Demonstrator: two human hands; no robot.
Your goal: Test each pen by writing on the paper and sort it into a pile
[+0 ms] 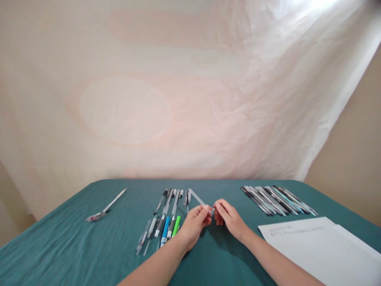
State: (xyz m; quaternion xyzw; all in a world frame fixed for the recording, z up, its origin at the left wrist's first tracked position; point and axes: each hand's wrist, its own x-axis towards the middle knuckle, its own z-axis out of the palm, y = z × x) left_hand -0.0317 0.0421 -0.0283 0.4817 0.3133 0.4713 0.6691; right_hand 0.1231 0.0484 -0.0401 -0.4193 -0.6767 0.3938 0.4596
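My left hand (pixel 194 225) is closed in a pinch around a clear, whitish pen (pixel 196 197), which slants up and to the left out of the fingers. My right hand (pixel 231 221) is just to the right, by the lower end of that pen. Its fingers are curled together, and whatever they hold is too small or hidden to name. Left of my left hand lie several markers and pens, among them a blue marker (pixel 166 229) and a green marker (pixel 176 225). Behind these rest several grey and black pens (pixel 175 201), partly beside the held pen.
On the right, a slanted row of many pens (pixel 278 200) lies side by side. Nearer me are white paper sheets (pixel 321 254) with faint writing. A white stick-like pen (pixel 114 200) and a small clear-and-dark bundle (pixel 97 216) lie at left on the green tablecloth (pixel 74 254).
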